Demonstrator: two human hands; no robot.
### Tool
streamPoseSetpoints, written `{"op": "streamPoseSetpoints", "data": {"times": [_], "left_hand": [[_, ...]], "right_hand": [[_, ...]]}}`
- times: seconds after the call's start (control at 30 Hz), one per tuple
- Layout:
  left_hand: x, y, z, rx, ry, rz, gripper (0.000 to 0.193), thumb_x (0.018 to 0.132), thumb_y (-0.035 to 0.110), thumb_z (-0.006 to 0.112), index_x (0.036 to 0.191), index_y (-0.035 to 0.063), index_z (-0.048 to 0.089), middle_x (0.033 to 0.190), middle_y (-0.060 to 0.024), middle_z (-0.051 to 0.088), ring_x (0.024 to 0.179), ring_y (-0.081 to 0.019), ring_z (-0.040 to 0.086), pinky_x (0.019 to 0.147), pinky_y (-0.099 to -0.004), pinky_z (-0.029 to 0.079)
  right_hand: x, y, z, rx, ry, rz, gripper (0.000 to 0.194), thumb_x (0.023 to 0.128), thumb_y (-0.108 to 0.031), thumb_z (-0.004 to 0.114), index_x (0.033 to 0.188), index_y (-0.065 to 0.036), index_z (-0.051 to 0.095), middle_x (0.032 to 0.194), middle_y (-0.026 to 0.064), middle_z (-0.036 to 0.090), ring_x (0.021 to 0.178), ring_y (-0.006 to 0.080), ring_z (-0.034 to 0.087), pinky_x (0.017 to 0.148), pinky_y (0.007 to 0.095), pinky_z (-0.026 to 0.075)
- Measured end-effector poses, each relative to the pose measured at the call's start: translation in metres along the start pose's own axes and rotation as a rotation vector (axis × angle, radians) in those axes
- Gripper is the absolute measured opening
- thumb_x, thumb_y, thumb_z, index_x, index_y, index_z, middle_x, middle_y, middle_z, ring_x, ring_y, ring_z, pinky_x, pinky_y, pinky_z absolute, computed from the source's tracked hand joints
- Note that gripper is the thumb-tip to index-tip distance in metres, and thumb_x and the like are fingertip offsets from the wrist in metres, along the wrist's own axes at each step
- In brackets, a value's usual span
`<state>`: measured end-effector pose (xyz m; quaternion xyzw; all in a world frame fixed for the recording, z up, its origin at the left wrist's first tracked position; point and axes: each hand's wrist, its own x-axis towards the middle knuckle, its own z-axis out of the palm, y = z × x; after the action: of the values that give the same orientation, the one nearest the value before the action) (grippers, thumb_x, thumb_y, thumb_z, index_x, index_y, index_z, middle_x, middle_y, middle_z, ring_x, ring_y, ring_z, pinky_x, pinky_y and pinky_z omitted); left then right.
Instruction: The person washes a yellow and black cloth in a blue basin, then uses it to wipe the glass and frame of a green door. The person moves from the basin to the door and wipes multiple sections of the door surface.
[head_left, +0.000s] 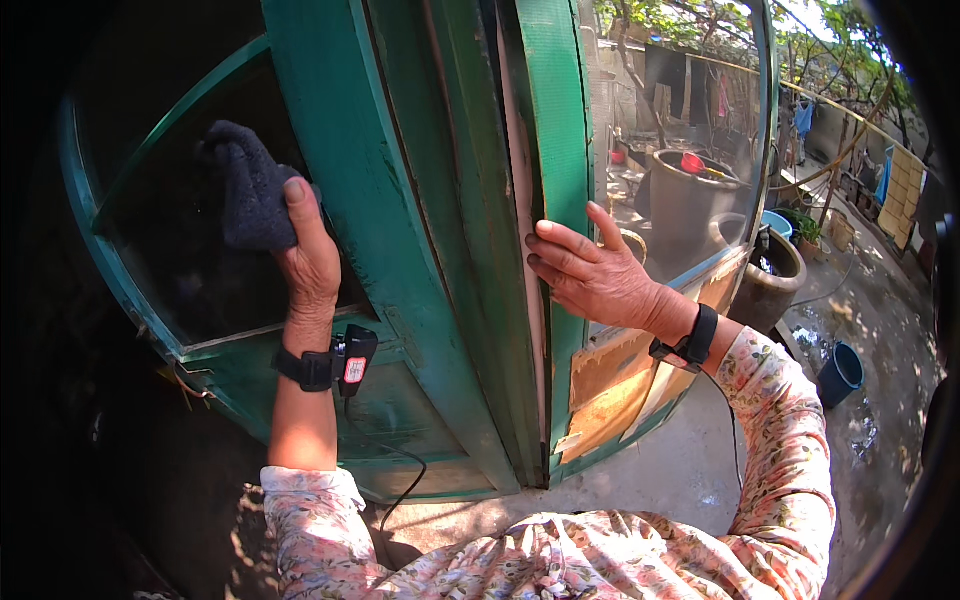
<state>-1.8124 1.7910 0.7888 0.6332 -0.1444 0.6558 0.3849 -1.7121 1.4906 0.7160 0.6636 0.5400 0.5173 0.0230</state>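
My left hand (309, 240) holds a bunched dark grey cloth (255, 191), thumb on top. The cloth is in front of a dark glass pane (202, 285) in a green wooden door (322, 135); whether it presses on the glass I cannot tell. Fingers spread, my right hand (596, 274) lies at the near edge of a second green panel (553, 112), which has a see-through upper pane (675, 97) and worn wooden boards (615, 390) below. Its fingertips reach the pale strip between the two. Each wrist wears a black strap with a small device.
Cables hang from both wrist devices. On the right, beyond the panel, stand large vats (780, 274), a dark blue bucket (841, 375) and a potted plant (810, 229) on a partly wet concrete floor (892, 457). Cloths hang on a line behind; a red dipper (693, 163) shows through the pane.
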Motion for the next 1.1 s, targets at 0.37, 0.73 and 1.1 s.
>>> {"op": "streamPoseSetpoints", "data": {"times": [0.37,0.73,1.1], "left_hand": [[-0.015,0.013,0.036,0.928,-0.277,0.503,0.08,0.073,0.021,0.067,0.141,0.0016,0.03,0.15,-0.0187,0.024,0.14,-0.0385,0.017,0.113,-0.0522,0.012],[-0.099,0.054,-0.008,0.192,-0.422,-0.158,0.031,0.086,0.007,0.055,0.115,-0.0007,0.056,0.118,-0.0135,0.059,0.114,-0.0271,0.054,0.103,-0.0376,0.037],[0.222,0.141,0.019,0.058,0.444,0.273,0.035,0.093,0.028,0.055,0.114,-0.0007,0.058,0.105,-0.0115,0.064,0.089,-0.0211,0.064,0.079,-0.0328,0.054]], "right_hand": [[-0.01,0.006,0.036,0.135,0.107,-0.049,0.053,0.069,-0.032,0.068,0.12,-0.018,0.06,0.135,-0.002,0.046,0.136,0.0175,0.028,0.111,0.0554,0.014],[-0.015,0.007,0.037,0.166,0.196,-0.042,0.048,0.073,-0.032,0.063,0.119,-0.019,0.061,0.136,-0.0032,0.045,0.137,0.0156,0.026,0.112,0.0514,0.012],[-0.018,0.008,0.034,0.238,0.255,-0.033,0.043,0.076,-0.028,0.059,0.118,-0.018,0.061,0.135,-0.0038,0.046,0.137,0.0129,0.028,0.113,0.0493,0.012]]}}
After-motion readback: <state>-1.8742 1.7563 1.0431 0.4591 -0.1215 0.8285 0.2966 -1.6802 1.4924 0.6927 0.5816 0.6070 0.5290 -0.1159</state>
